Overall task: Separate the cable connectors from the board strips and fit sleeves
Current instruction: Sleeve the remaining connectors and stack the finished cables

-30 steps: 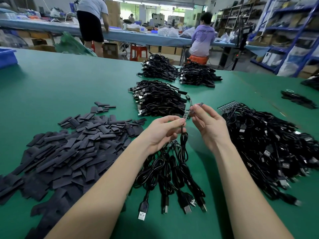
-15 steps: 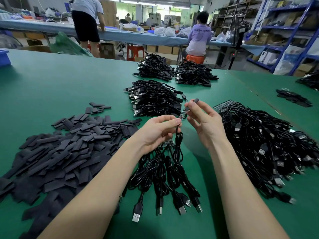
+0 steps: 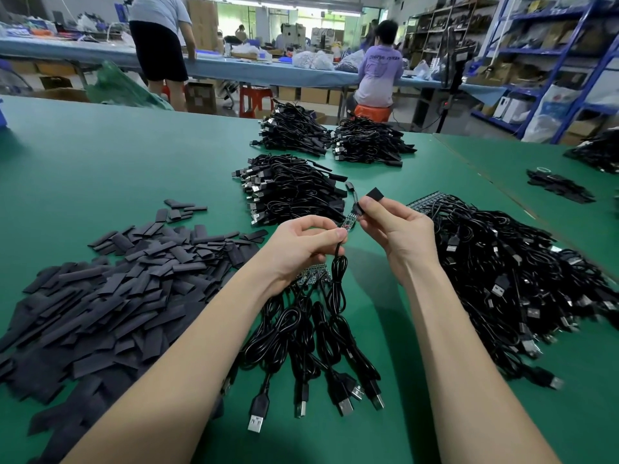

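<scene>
While sleeved bundles fill the upper centre, our left hand pinches a cable, our right hand a sleeve; many remain at right.

Two hands, five cable heaps, two sleeve piles, two workers.

green table | sleeve pile | cable heaps

Black sleeve in the right hand, now lifted clear above the small board.
</scene>
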Motion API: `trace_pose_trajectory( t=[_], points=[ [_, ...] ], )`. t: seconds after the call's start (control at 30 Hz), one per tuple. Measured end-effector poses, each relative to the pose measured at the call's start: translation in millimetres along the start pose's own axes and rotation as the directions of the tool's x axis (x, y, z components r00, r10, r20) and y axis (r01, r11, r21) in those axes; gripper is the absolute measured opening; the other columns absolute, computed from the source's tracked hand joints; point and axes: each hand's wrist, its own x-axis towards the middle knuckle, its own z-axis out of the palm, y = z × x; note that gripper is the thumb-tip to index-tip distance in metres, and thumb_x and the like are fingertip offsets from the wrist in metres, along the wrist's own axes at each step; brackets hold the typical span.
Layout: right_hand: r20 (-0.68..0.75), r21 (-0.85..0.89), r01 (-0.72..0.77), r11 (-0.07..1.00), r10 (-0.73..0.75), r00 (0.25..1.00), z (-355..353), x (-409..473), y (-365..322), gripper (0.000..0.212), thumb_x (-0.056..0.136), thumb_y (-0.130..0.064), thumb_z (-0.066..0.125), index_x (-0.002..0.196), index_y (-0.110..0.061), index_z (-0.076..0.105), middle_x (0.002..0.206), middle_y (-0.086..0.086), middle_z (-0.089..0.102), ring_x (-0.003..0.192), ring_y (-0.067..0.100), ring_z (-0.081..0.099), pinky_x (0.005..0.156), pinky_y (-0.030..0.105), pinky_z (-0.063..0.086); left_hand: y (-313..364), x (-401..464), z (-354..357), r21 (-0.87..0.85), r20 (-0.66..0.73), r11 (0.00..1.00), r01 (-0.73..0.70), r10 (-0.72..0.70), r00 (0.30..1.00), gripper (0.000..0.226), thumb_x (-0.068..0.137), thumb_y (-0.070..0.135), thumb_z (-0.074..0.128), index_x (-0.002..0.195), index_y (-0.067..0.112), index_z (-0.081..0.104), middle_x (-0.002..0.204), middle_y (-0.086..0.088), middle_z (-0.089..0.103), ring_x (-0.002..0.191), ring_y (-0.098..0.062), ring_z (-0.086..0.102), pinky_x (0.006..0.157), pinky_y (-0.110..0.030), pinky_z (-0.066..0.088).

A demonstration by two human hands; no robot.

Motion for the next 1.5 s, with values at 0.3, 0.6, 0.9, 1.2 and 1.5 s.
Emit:
trace_pose_trajectory(
  t=[0.3, 0.6, 0.9, 1.2, 1.5],
  points=[
    [-0.074, -0.013, 0.028, 1.000, -0.029, 0.997, 0.7, 2.6, 2.0, 0.036, 0.075, -0.003, 0.087, 0.106, 0.009, 0.073, 0.091, 0.016, 0.075, 0.064, 0.015, 0.071, 0.065, 0.021, 0.058, 0.6, -0.5, 0.6, 0.028, -0.027, 1.000, 0.007, -0.006, 1.000, 0.020, 0.085, 0.016, 0.079, 0.098, 0.012, 0.066, 0.089, -0.004, 0.076, 0.077, -0.016, 0.071, 0.063, -0.021, 0.044],
    [-0.099, -0.015, 0.039, 0.999, -0.040, 0.994, 3.1, 1.9, 2.8, 0.021, 0.071, -0.006, 0.092, 0.085, -0.004, 0.075, 0.074, 0.006, 0.076, 0.059, 0.013, 0.069, 0.064, 0.020, 0.057, 0.5, 0.2, 1.0, 0.026, -0.017, 1.000, 0.011, -0.011, 1.000, 0.018, 0.085, 0.016, 0.079, 0.097, 0.012, 0.067, 0.090, -0.005, 0.076, 0.077, -0.016, 0.071, 0.063, -0.021, 0.044],
    [-0.030, -0.014, 0.067, 0.998, -0.068, 0.997, 3.2, -1.1, 7.4, 0.016, 0.072, -0.006, 0.090, 0.076, -0.009, 0.075, 0.073, 0.003, 0.075, 0.065, 0.013, 0.071, 0.068, 0.021, 0.058, 2.2, -3.4, 2.1, -0.047, 0.014, 0.999, 0.028, -0.027, 1.000, 0.025, 0.076, 0.023, 0.081, 0.094, 0.014, 0.066, 0.087, -0.001, 0.075, 0.074, -0.011, 0.070, 0.059, -0.016, 0.045],
    [0.201, -0.048, -0.024, 0.999, 0.034, 0.979, -1.0, -3.9, -0.9, 0.007, 0.068, -0.015, 0.085, 0.072, -0.015, 0.080, 0.079, 0.001, 0.074, 0.066, 0.007, 0.066, 0.069, 0.017, 0.056, 12.3, -6.4, -5.4, 0.062, 0.061, 0.998, 0.006, -0.010, 0.998, 0.016, 0.086, 0.010, 0.077, 0.096, 0.012, 0.066, 0.090, -0.005, 0.075, 0.073, -0.013, 0.070, 0.059, -0.017, 0.048],
    [0.358, -0.084, -0.061, 0.995, 0.087, 0.930, -3.5, -5.9, -2.1, 0.017, 0.072, -0.023, 0.083, 0.088, -0.017, 0.083, 0.088, 0.001, 0.075, 0.074, 0.007, 0.067, 0.070, 0.015, 0.053, 21.1, -9.1, -7.4, 0.112, 0.108, 0.993, -0.033, 0.021, 0.994, 0.018, 0.087, 0.012, 0.076, 0.097, 0.015, 0.061, 0.094, -0.009, 0.076, 0.074, -0.014, 0.069, 0.068, -0.021, 0.046]
  ],
)
